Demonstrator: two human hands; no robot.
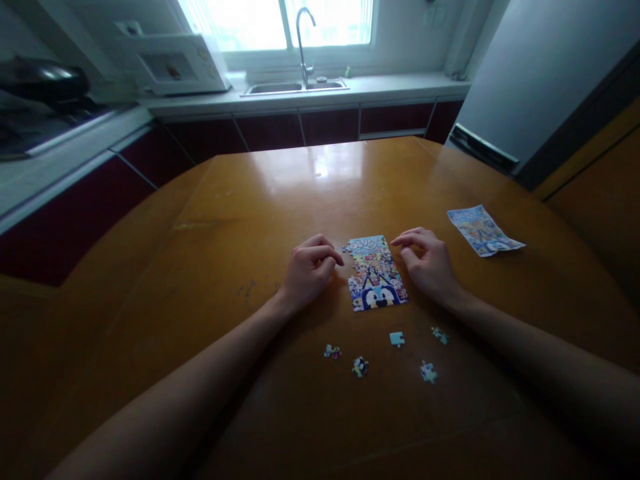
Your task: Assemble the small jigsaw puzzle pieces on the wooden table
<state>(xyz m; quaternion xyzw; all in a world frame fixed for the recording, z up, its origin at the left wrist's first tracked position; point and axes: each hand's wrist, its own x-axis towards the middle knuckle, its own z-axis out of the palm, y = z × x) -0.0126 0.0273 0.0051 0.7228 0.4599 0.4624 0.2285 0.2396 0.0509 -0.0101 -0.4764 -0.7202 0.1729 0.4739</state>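
A mostly assembled jigsaw puzzle (379, 267) lies flat on the table, with a blue cartoon dog's face near its lower edge. Its left side is uneven, with gaps. Just left of it is my left hand (311, 268), fingers curled and thumb close to the index finger; no piece shows between them. At the puzzle's upper left, a small piece (345, 249) sticks out. My right hand (427, 261) rests beside the right edge, fingers loosely bent and apart, holding nothing. Below the puzzle are several loose pieces, among them a pale blue one (397, 339) and a dark-patterned one (360, 366).
A creased picture sheet (483, 230) lies to the right on the wooden table (240, 207). Beyond the table's far edge runs a counter with a sink (280, 88), a faucet (303, 47) and a white microwave (175, 63). A refrigerator (540, 80) stands at right.
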